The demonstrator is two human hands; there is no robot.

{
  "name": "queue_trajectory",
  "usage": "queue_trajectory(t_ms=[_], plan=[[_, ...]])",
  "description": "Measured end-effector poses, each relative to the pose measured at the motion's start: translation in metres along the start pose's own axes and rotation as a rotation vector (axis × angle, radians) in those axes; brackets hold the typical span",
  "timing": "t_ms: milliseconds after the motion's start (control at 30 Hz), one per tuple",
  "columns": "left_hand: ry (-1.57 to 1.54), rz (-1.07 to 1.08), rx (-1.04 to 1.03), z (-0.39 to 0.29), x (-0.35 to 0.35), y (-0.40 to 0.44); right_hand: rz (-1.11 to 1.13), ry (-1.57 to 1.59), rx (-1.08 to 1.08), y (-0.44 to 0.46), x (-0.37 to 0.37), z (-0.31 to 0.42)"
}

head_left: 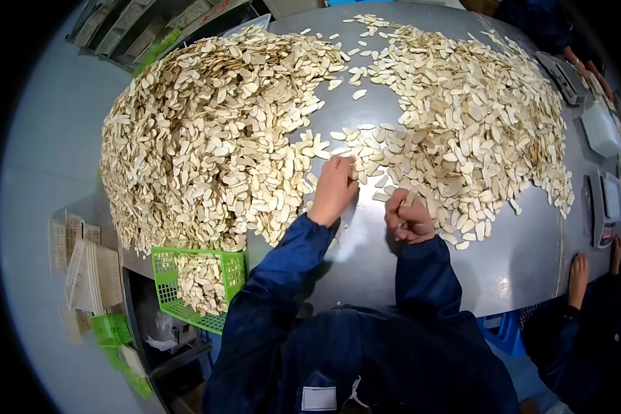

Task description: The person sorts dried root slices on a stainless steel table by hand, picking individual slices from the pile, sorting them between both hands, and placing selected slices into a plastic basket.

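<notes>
Pale, flat, oblong dried slices lie in two broad heaps on the metal table: a tall left heap (207,138) and a lower right heap (476,117). My left hand (333,192) reaches into a thin band of slices (366,148) between them. Its fingers are bent together, and the tips are hidden, so what they grip does not show. Beside the right heap's near edge, my right hand (410,219) is closed, its fingers curled in, with a pale slice (410,198) sticking up at the fingers.
A green plastic basket (234,272) partly filled with slices sits at the left edge of the metal table (366,269). Scales (606,207) and a white tub (600,130) stand to the right. Another person's hand (578,279) rests on the right edge. Stacked trays (93,276) are at far left.
</notes>
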State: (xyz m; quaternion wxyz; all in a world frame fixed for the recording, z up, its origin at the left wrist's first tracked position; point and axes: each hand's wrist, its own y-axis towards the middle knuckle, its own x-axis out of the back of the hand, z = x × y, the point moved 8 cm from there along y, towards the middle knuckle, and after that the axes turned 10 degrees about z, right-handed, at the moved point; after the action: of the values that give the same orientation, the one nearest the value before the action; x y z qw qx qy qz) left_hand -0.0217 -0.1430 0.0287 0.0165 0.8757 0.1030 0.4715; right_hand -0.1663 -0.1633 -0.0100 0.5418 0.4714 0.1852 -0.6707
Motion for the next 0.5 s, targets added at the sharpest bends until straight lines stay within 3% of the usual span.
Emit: queue_trajectory(t_ms=[100,200,233,300,400,500], plan=[[0.085,0.025,-0.014,0.013,-0.001,0.010,-0.004,-0.045,-0.201,0.009,-0.011,-0.016],[0.053,-0.054,0.020,0.020,0.009,0.013,-0.012,-0.035,-0.309,0.016,-0.020,-0.026],[-0.002,-0.172,-0.014,0.013,0.023,0.010,-0.013,-0.056,-0.323,0.018,-0.021,-0.027],[-0.255,-0.152,0.128,0.039,0.026,0.009,-0.012,-0.094,-0.356,0.021,-0.024,-0.029],[-0.990,-0.022,0.465,0.073,0.010,0.002,-0.028,-0.108,-0.401,0.023,-0.019,-0.037],[-1.099,-0.004,0.467,0.060,0.015,-0.003,-0.079,-0.141,-0.440,0.025,-0.019,-0.039]])
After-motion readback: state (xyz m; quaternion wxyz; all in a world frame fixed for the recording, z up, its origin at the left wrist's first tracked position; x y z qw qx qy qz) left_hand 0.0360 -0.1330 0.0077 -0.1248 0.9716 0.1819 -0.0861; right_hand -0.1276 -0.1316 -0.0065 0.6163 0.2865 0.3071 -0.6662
